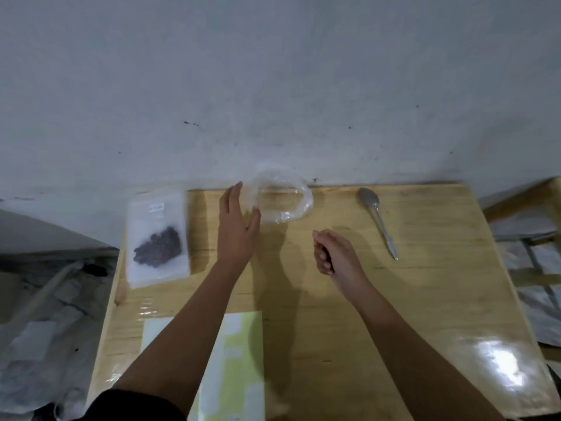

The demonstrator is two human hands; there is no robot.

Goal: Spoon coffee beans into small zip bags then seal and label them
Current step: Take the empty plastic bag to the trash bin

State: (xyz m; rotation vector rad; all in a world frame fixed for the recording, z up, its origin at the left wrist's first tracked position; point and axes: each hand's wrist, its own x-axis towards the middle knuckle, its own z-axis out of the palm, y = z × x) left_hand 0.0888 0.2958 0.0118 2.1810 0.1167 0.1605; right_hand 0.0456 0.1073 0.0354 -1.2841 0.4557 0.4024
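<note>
Crumpled clear bag (285, 196) is reached for by the straight-fingered left hand (236, 226); right hand (334, 253) is curled round a dark object (329, 257), seemingly kept for labelling.

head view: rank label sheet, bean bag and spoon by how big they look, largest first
1. label sheet, though nearest the camera and only partly in view
2. bean bag
3. spoon, nearly as long as the bag but far thinner

We see a pale yellow, grained surface (425, 299). The zip bag (158, 268) at its left edge is clear, with dark brown beans (159, 249) and a white label (156, 207). The spoon (376, 220) is silver-grey, the label sheet (243, 354) yellow-green with white rectangles.
</note>
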